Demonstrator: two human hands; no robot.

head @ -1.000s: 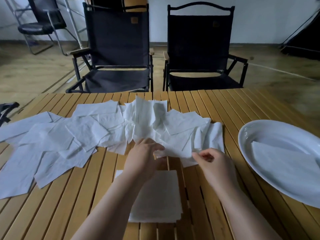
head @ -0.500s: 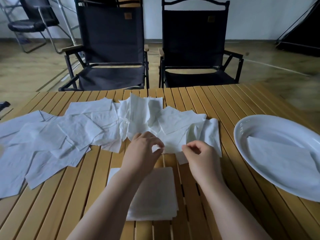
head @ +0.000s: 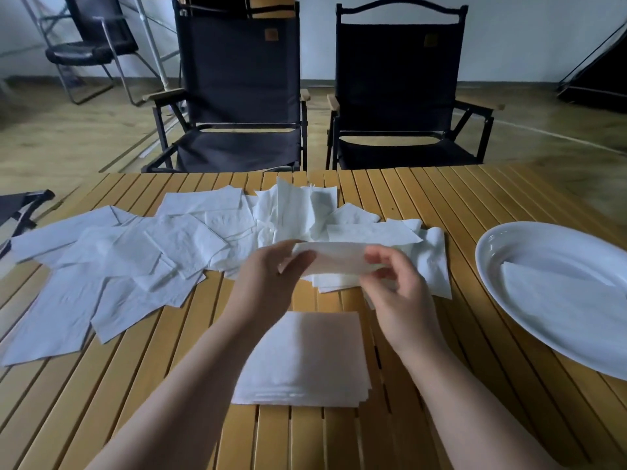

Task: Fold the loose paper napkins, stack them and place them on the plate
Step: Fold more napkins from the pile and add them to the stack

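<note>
**Fig.** Single napkin (head: 334, 261), half a second ago low on loose napkin pile (head: 152, 252), now lifted clear, stretched between left hand (head: 268, 276) and right hand (head: 397, 293); each grip pinches one end. Sheet held above near edge of pile, just beyond folded stack (head: 305, 357) on desk (head: 101, 401). Fold of this sheet probably beginning (many loose sheets remain). Plate (head: 492, 245), at right, carries one napkin sheet (head: 559, 307); stack not yet on it.

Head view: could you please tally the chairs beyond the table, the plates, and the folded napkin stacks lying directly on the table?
Black folding chairs: 2
Metal-framed chair: 1
White plate: 1
Folded napkin stack: 1
Total: 5
</note>
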